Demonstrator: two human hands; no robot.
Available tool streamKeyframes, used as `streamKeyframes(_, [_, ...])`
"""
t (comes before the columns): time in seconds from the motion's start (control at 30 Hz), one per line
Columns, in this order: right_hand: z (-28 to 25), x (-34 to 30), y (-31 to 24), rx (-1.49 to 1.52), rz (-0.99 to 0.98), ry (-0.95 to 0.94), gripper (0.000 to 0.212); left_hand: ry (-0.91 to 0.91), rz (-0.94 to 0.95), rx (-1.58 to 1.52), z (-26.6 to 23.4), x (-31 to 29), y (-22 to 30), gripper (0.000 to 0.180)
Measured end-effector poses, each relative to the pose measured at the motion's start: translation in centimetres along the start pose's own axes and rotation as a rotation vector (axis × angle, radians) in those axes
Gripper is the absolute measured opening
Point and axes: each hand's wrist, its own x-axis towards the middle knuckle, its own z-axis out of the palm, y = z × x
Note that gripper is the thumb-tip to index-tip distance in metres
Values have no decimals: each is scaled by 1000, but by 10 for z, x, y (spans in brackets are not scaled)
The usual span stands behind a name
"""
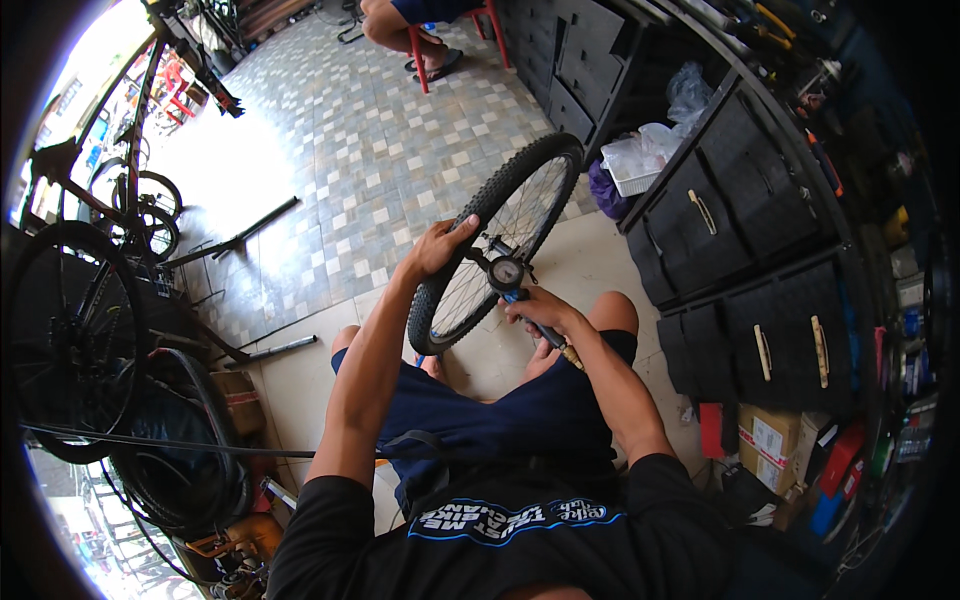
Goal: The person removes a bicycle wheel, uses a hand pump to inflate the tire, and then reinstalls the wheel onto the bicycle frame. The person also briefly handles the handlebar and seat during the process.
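Note:
A bicycle wheel with a black knobby tyre point(498, 188) stands tilted between my knees, its spokes showing. My left hand point(443, 247) is wrapped over the near left side of the tyre, the thumb lying along the tread. In my right hand point(545, 312) is a tyre inflator with a round dial gauge point(507, 270), held by its handle. The inflator's head reaches in beside the spokes near the rim; whether it sits on the valve is hard to see. A brass-coloured fitting point(571, 356) sticks out below my right hand.
Black drawers point(740, 190) line the right, with cardboard boxes point(770, 440) beneath. A bicycle point(80, 300) stands at left, near a stand with metal legs point(275, 350). A black hose point(200, 443) crosses toward my lap. Another person sits on a red stool point(418, 60) at the far side.

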Motion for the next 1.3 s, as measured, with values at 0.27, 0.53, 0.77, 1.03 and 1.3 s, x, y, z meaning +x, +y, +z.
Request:
streamKeyframes(0.27, [-3,3,2,-27,-69,37,34,-68,-60,-210,-6,4,-20,71])
streamKeyframes(0.53, [1,5,-2,-62,-94,47,27,-62,-86,-268,-9,-6,-12,69])
streamKeyframes(0.77, [4,7,-5,-103,-90,62,26,-66,-81,-294,-9,-10,-11,69])
streamKeyframes(1.03, [6,4,-8,-126,-106,74,24,-85,-66,-339,-8,-12,-11,68])
streamKeyframes(1.3, [12,1,-12,-135,-112,79,23,-49,-80,-332,-6,-15,-10,68])
